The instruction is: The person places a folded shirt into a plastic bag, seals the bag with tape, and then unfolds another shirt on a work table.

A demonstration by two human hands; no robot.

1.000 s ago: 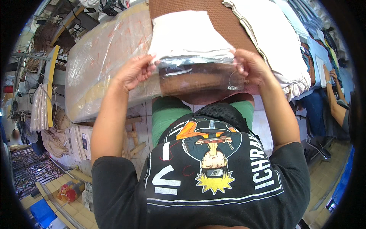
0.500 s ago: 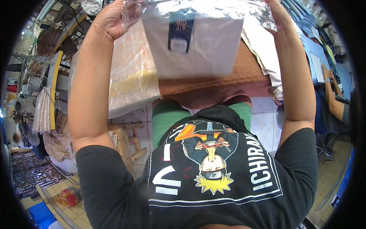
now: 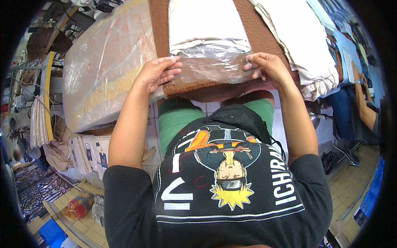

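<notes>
A folded white garment lies on the brown cloth-covered work surface in front of me. From its near end a clear plastic bag spreads toward me, crinkled and shiny, with the brown cloth showing through. My left hand pinches the bag's left side with thumb and finger, the other fingers loosely curled. At the opposite side my right hand grips the bag's edge the same way. Both forearms reach forward over the near edge of the surface.
On the left sits a large plastic-wrapped bundle. White cloth is piled at the right, bunched at its near end. Packed garments with dark tags stand low at left. A co-worker's hand rests on blue cloth at far right.
The bagged white garment, held up with its dark tag showing, now lies on the brown surface, tag out of sight. Both my hands have come down and nearer to me, still gripping the bag.
</notes>
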